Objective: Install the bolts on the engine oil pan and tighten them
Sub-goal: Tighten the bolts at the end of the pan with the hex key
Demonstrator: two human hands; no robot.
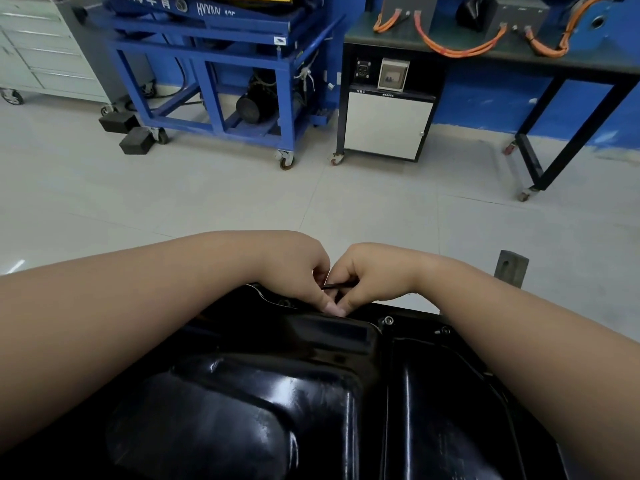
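At pan's L body, oil pan (214, 410): black pressed metal, glossy; sat low-centre of view, far flange under both hands. Judged stiff, fairly heavy, paint slick; take hold at flange edge, not the domed sump.
Bolt hole (284, 302): on far flange, just L of hands; looked unfilled.
Left hand (294, 268): fingers curled down, tips pressed together on far flange, apparently pinching the key's working end; bolt beneath hidden.
Key (341, 286): thin black rod, approx. level, bridged both hands. Judged rigid, light, apt to slip out of a bolt head; grip the long arm for leverage.
Right hand (370, 275): fingers curled round key's arm, knuckles touching left hand.
Seated bolts (388, 320): silver head on flange R of hands; second bolt (445, 330) near it. Small, smooth; pinch by head.
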